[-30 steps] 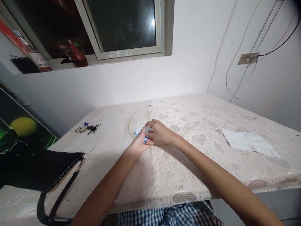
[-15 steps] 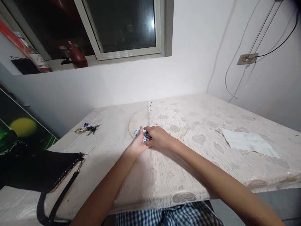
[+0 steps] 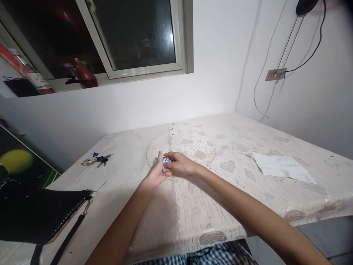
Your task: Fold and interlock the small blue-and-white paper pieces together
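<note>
Grip is shared: left hand (image 3: 156,174) and right hand (image 3: 181,164) both clasp the blue-white piece (image 3: 166,161) between them, neither hand nearer, its long axis hidden.

- No words, brands or numbers can be read.
- Label (image 3: 38,79) on the bottle (image 3: 49,90) at far left: dark print, too blurred to read.
- Blue-and-white piece (image 3: 167,161) between the left hand (image 3: 157,172) and right hand (image 3: 180,164): blue markings, too small to read.
- Table (image 3: 162,224), far side: 2 tiny marks, 1 dark, 1 red, illegible.
</note>
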The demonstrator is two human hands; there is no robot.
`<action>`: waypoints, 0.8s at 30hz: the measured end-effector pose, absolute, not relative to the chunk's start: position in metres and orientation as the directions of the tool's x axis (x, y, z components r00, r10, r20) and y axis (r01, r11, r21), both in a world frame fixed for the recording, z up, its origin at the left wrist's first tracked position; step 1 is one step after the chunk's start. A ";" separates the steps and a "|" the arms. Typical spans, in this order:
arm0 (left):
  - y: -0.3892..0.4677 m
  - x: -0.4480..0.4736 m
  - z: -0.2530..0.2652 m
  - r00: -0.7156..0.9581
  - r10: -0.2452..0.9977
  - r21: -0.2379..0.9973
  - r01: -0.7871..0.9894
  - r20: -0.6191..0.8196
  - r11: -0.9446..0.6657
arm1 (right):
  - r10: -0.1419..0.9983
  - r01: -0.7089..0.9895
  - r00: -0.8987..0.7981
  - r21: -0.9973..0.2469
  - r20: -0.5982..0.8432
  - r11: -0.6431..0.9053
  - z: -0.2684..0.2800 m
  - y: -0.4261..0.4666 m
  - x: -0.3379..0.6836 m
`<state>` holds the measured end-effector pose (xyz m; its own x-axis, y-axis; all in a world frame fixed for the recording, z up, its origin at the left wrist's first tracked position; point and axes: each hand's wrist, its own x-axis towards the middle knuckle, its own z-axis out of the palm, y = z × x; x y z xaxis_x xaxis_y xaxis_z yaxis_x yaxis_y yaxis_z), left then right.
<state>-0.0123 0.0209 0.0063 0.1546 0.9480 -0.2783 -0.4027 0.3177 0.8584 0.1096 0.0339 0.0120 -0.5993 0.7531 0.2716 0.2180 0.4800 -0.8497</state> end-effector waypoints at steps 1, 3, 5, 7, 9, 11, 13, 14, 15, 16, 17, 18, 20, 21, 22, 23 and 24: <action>0.020 -0.013 0.006 0.183 0.954 0.887 -0.360 -0.239 0.291 | 0.767 0.179 -0.576 -0.872 0.282 0.455 0.011 0.037 0.109; 0.020 -0.015 0.006 0.186 0.966 0.941 -0.253 -0.179 0.224 | 0.769 0.147 -0.555 -0.873 0.317 0.465 0.011 0.042 0.109; 0.021 -0.018 0.005 0.153 0.980 0.978 -0.144 -0.131 0.153 | 0.754 0.136 -0.571 -0.869 0.324 0.477 0.012 0.045 0.111; 0.024 -0.022 0.005 0.116 0.992 0.997 -0.063 -0.047 0.054 | 0.764 0.121 -0.563 -0.882 0.316 0.455 0.011 0.047 0.117; 0.027 -0.025 0.004 0.025 0.996 0.996 -0.025 0.081 -0.080 | 0.801 0.119 -0.509 -0.896 0.314 0.427 0.007 0.048 0.126; 0.028 -0.025 0.003 -0.051 0.978 0.980 0.016 0.200 -0.200 | 0.851 0.141 -0.434 -0.910 0.297 0.389 -0.003 0.050 0.137; 0.025 -0.024 0.001 -0.023 0.956 0.950 0.122 0.292 -0.287 | 0.891 0.156 -0.368 -0.928 0.264 0.339 -0.016 0.051 0.146; 0.022 -0.022 0.000 0.028 0.945 0.925 0.198 0.326 -0.325 | 0.896 0.185 -0.355 -0.919 0.267 0.347 -0.022 0.050 0.149; 0.019 -0.021 0.000 0.086 0.931 0.890 0.276 0.354 -0.364 | 0.895 0.222 -0.348 -0.903 0.279 0.368 -0.026 0.049 0.151; 0.016 -0.019 -0.001 0.141 0.917 0.850 0.343 0.374 -0.400 | 0.891 0.269 -0.341 -0.877 0.300 0.398 -0.029 0.048 0.152; 0.013 -0.017 -0.001 0.185 0.903 0.814 0.390 0.388 -0.430 | 0.881 0.314 -0.341 -0.844 0.328 0.436 -0.031 0.047 0.153; 0.011 -0.015 -0.001 0.219 0.891 0.786 0.420 0.396 -0.453 | 0.870 0.354 -0.344 -0.809 0.354 0.469 -0.031 0.045 0.153; 0.007 -0.013 0.000 0.254 0.881 0.762 0.443 0.400 -0.473 | 0.850 0.411 -0.362 -0.753 0.383 0.514 -0.029 0.042 0.152; 0.007 -0.013 0.000 0.259 0.881 0.760 0.445 0.397 -0.474 | 0.845 0.426 -0.376 -0.738 0.381 0.523 -0.028 0.040 0.152; 0.006 -0.013 0.000 0.259 0.883 0.762 0.446 0.392 -0.469 | 0.841 0.434 -0.392 -0.731 0.373 0.526 -0.026 0.039 0.153; 0.006 -0.013 -0.001 0.257 0.887 0.765 0.449 0.384 -0.461 | 0.838 0.436 -0.406 -0.728 0.366 0.529 -0.025 0.038 0.153; 0.007 -0.014 -0.002 0.257 0.891 0.768 0.453 0.375 -0.453 | 0.833 0.437 -0.419 -0.725 0.361 0.533 -0.024 0.037 0.154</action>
